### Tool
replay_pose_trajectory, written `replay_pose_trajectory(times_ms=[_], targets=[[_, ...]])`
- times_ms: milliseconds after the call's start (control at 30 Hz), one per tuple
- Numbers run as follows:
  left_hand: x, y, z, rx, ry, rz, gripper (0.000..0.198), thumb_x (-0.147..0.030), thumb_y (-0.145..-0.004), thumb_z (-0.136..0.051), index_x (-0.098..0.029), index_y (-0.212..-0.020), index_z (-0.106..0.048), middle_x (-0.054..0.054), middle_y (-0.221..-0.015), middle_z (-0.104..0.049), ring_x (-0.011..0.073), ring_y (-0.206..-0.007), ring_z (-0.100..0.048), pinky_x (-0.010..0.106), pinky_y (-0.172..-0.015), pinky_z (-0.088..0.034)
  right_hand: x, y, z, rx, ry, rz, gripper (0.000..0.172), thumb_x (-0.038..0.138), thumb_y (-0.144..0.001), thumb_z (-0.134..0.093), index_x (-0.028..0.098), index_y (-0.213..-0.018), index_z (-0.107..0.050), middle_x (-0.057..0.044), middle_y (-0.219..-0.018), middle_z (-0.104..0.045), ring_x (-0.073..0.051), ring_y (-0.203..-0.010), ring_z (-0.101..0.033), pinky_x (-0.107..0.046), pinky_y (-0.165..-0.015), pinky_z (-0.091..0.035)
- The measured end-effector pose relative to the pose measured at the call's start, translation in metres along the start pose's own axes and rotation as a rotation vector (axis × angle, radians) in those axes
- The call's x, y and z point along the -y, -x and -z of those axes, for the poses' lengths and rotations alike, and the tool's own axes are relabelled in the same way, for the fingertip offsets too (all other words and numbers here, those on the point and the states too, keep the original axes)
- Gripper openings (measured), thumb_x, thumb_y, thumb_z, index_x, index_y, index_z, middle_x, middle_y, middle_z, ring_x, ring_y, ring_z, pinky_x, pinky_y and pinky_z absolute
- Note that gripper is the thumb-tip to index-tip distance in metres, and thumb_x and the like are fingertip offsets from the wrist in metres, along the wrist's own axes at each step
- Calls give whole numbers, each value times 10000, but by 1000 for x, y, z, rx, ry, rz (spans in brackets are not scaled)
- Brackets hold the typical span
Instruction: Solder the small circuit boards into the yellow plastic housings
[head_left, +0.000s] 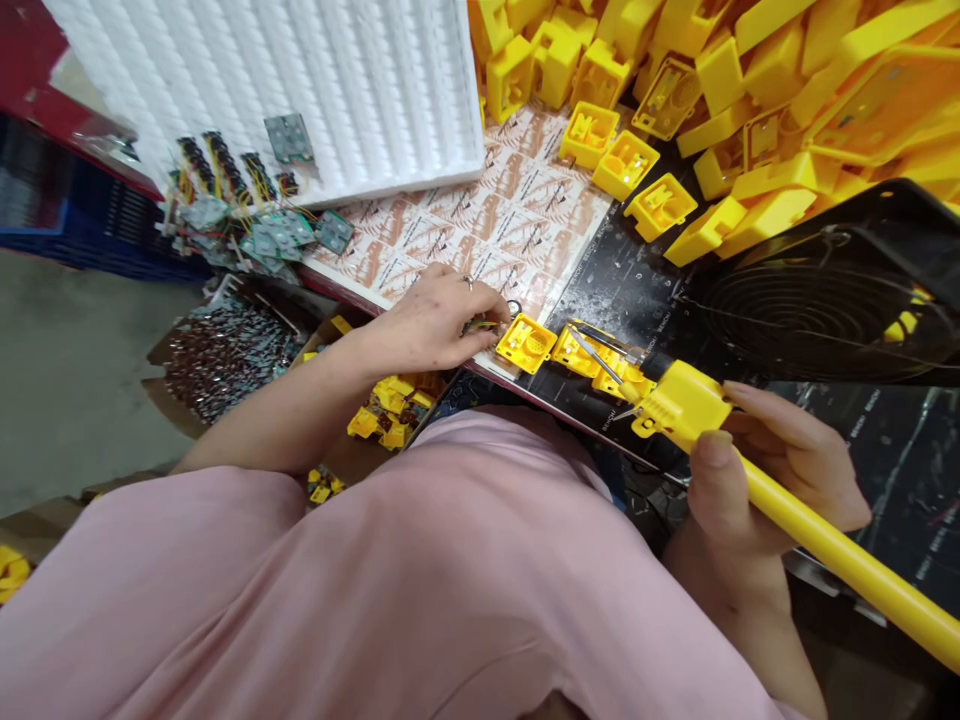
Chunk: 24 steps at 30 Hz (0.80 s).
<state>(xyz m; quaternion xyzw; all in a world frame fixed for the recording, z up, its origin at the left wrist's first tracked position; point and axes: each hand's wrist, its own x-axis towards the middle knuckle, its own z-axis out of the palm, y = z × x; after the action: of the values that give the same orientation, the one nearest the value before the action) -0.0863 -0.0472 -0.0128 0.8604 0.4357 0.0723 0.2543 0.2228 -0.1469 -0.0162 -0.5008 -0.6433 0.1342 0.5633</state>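
Note:
My right hand (780, 480) is wrapped around a yellow soldering iron (686, 405), whose metal tip and thin feed tube point up and left over the bench. Below that tip, several open yellow plastic housings (577, 355) stand in a row, partly covered by the iron. My left hand (450, 320) rests at the bench's front edge, its fingers closed on thin wires (484, 325). The fingertips are against the left side of a nearer yellow housing (527, 343), which faces up with a speaker grille inside. A small round part (514, 308) shows just behind it.
A black fan (817, 290) stands at the right. Yellow housings (750, 80) pile up behind it. At the left, white foam (300, 80) carries circuit boards (277, 235) with wires. Boxes of small parts (225, 350) sit below the bench edge.

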Motion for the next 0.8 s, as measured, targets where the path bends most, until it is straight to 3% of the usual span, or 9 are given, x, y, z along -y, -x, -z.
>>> replay_pose_trajectory(times_ms=[167, 267, 367, 567, 800], targets=[[3, 4, -1, -55, -65, -68, 312, -333, -993, -493, -228, -1080, -774, 58, -1128, -769, 239, -1013, -677, 492, -1048, -398, -3, 0, 0, 21, -21, 8, 425, 203, -831, -831, 295, -1244, -782, 1, -1055, -823, -106, -726, -720, -195, -614, -589], [6, 9, -2, -100, -126, -123, 307, -327, -1031, -490, -255, -1101, -780, 63, -1165, -755, 241, -1051, -662, 588, -1135, -365, -3, -1, -1, 34, -16, -9, 440, 190, -827, -831, 298, -1251, -779, -2, -1062, -824, -100, -733, -721, -185, -635, -590], [4, 16, -7, -234, -247, -171, 283, -312, -1057, -494, -285, -1044, -775, 42, -1186, -756, 264, -1140, -641, 682, -1192, -303, -3, -2, -3, 35, -29, 14, 436, 179, -830, -820, 280, -1252, -780, -4, -1041, -825, -93, -700, -707, -174, -606, -581], [3, 24, -26, -380, -294, -167, 150, -336, -1005, -587, -278, -1063, -713, 12, -1249, -735, 239, -1228, -602, 644, -1264, -293, -2, -3, -6, 58, -27, -1, 445, 168, -821, -824, 284, -1248, -781, 0, -1059, -824, -88, -736, -717, -163, -654, -588], [6, 24, -31, -270, -276, -52, 167, -322, -1037, -556, -234, -982, -686, 38, -1280, -717, 264, -1264, -591, 648, -1262, -321, -2, -1, -6, 42, -27, 13, 428, 173, -817, -825, 284, -1228, -788, 3, -1041, -826, -101, -713, -723, -184, -628, -596]])
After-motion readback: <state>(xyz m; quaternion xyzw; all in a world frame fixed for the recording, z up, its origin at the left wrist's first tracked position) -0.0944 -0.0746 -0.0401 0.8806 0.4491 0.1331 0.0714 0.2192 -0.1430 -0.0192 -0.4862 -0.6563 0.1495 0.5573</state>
